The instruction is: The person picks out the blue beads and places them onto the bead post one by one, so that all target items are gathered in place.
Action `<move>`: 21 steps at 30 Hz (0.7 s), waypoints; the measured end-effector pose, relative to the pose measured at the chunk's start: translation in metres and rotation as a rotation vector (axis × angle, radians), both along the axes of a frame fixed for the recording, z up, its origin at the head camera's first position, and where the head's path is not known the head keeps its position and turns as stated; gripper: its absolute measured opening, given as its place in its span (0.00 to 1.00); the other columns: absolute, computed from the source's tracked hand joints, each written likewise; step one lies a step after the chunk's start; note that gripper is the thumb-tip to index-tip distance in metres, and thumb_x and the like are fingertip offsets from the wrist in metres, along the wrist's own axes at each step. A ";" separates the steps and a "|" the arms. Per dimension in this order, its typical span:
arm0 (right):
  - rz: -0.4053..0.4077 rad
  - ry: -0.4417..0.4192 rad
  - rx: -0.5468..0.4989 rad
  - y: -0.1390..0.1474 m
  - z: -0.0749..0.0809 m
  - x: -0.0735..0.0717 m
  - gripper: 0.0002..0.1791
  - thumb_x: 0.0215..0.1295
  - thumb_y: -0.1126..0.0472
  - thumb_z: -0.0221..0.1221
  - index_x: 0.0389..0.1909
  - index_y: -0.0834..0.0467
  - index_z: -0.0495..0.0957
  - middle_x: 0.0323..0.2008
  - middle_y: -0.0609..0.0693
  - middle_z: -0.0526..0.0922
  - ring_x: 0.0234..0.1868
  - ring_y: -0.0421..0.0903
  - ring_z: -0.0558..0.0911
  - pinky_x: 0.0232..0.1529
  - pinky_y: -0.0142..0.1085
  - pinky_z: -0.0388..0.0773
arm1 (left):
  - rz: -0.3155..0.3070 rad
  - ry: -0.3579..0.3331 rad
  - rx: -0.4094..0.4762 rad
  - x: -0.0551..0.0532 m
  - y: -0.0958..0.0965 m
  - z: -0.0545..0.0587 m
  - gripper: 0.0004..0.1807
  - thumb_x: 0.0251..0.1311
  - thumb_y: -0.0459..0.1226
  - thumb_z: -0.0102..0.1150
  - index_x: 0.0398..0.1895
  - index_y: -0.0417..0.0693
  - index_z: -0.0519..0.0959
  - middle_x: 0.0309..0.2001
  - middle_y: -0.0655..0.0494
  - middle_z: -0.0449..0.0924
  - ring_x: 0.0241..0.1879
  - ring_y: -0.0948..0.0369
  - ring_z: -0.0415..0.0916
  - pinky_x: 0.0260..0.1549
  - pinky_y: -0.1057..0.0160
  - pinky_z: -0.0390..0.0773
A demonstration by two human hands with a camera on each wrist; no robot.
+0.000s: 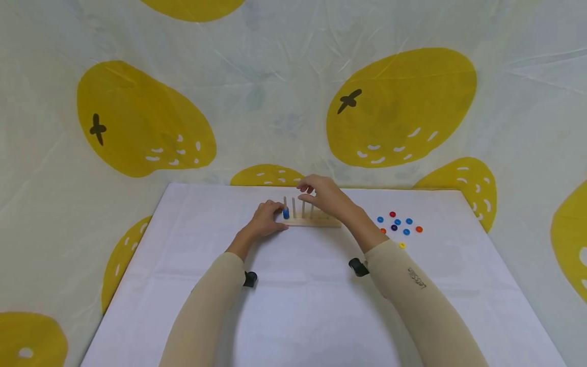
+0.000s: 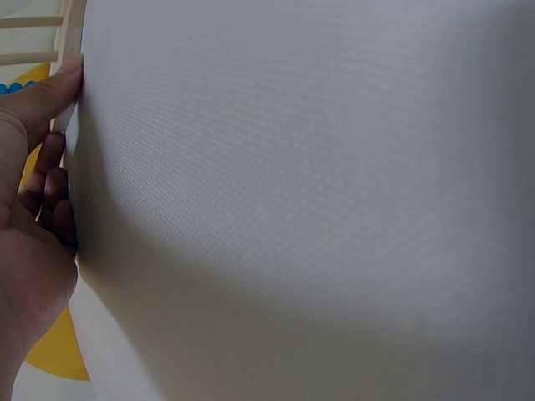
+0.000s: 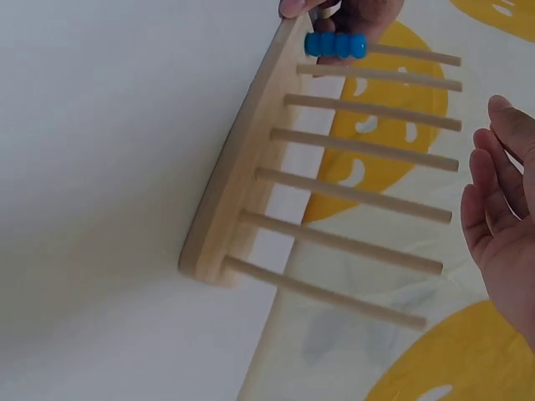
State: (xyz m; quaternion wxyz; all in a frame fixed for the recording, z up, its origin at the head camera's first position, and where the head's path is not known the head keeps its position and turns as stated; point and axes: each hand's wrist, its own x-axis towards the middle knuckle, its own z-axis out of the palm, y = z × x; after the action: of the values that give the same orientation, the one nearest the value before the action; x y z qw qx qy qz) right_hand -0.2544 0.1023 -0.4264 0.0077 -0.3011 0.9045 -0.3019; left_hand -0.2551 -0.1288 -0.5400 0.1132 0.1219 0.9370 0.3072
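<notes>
A wooden peg rack (image 1: 316,223) with a row of upright pegs stands toward the back of the table. Its leftmost peg carries a short stack of blue beads (image 3: 334,44); the other pegs are bare in the right wrist view. My left hand (image 1: 263,219) grips the rack's left end, thumb (image 2: 63,90) along the front of the base and fingers curled behind. Above the pegs hovers my right hand (image 1: 326,196), its fingers loosely bent and apart from the thumb. Nothing shows between those fingers (image 3: 481,209) in the right wrist view.
Several loose beads lie right of the rack, among them a red bead (image 1: 392,214), a dark bead (image 1: 394,228), an orange bead (image 1: 419,229) and a yellow bead (image 1: 402,245). A patterned cloth (image 1: 275,102) hangs behind the white table (image 1: 302,311).
</notes>
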 end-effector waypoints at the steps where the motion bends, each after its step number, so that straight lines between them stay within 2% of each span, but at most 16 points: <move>1: -0.002 0.007 -0.003 0.003 0.001 0.001 0.17 0.70 0.59 0.66 0.56 0.61 0.81 0.50 0.54 0.86 0.50 0.50 0.83 0.56 0.45 0.81 | 0.002 -0.002 -0.001 0.000 0.000 0.000 0.33 0.58 0.45 0.76 0.66 0.49 0.77 0.57 0.50 0.74 0.57 0.51 0.66 0.64 0.51 0.71; 11: -0.067 0.030 -0.016 0.041 0.006 0.018 0.16 0.68 0.60 0.68 0.54 0.60 0.82 0.49 0.55 0.86 0.49 0.52 0.83 0.55 0.47 0.82 | 0.007 -0.004 0.014 0.000 0.001 0.000 0.33 0.58 0.44 0.76 0.67 0.50 0.76 0.58 0.51 0.74 0.58 0.52 0.65 0.65 0.52 0.70; 21: -0.092 0.089 -0.062 0.090 -0.013 0.033 0.14 0.65 0.63 0.70 0.50 0.60 0.83 0.45 0.55 0.86 0.45 0.51 0.84 0.50 0.49 0.82 | 0.005 0.000 0.011 0.001 0.001 -0.001 0.33 0.58 0.44 0.76 0.67 0.49 0.76 0.58 0.50 0.74 0.58 0.52 0.66 0.65 0.51 0.70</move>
State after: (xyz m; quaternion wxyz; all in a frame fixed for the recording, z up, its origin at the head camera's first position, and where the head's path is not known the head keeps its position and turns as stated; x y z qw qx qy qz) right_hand -0.2213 0.1927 -0.4397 -0.0558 -0.2724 0.9070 -0.3162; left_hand -0.2541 -0.1278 -0.5407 0.1120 0.1203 0.9355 0.3128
